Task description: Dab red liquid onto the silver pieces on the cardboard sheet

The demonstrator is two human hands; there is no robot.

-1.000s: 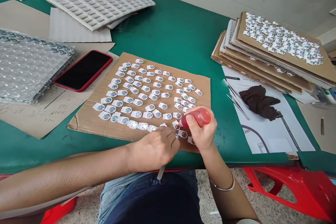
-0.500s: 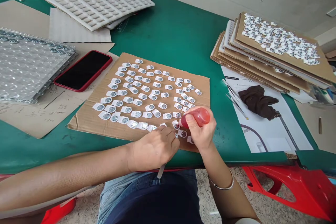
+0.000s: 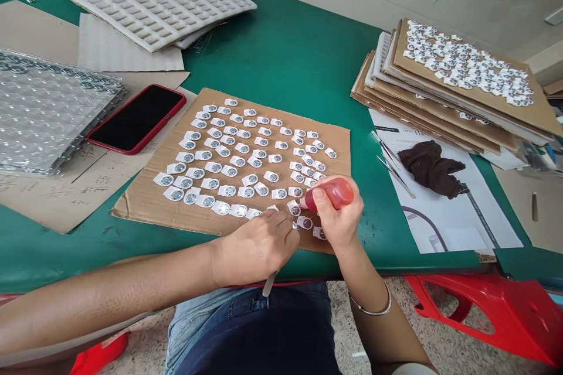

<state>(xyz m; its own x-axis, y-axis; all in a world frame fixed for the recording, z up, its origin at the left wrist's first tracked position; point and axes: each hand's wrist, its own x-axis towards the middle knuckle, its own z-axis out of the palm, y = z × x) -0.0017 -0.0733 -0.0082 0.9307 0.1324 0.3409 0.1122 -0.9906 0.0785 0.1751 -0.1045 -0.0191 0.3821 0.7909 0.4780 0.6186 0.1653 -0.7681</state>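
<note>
My left hand (image 3: 259, 247) is closed over the near edge of a cardboard sheet (image 3: 149, 205), gripping what looks like tweezers (image 3: 269, 285); their flat metal end sticks out below the palm and their tips are hidden. Wrapped in my right hand (image 3: 341, 220) is a small red squeeze bottle (image 3: 333, 194), tilted with its nozzle pointing left and down at a small white tag with a round metallic disc (image 3: 294, 208). Whether the nozzle touches it I cannot tell. Rows of similar tagged discs (image 3: 229, 171) lie across the cardboard.
Left of the cardboard lie a red-cased phone (image 3: 138, 119) and clear plastic trays (image 3: 48, 111). White foam trays (image 3: 162, 6) are behind. To the right are stacked boards with discs (image 3: 466, 70), more tweezers (image 3: 393, 167) and a dark cloth (image 3: 431, 169) on paper. A red stool (image 3: 497, 316) stands below.
The view has shifted very slightly. Both hands keep nearly the same position and hold, with the red bottle still at the same tagged disc.
</note>
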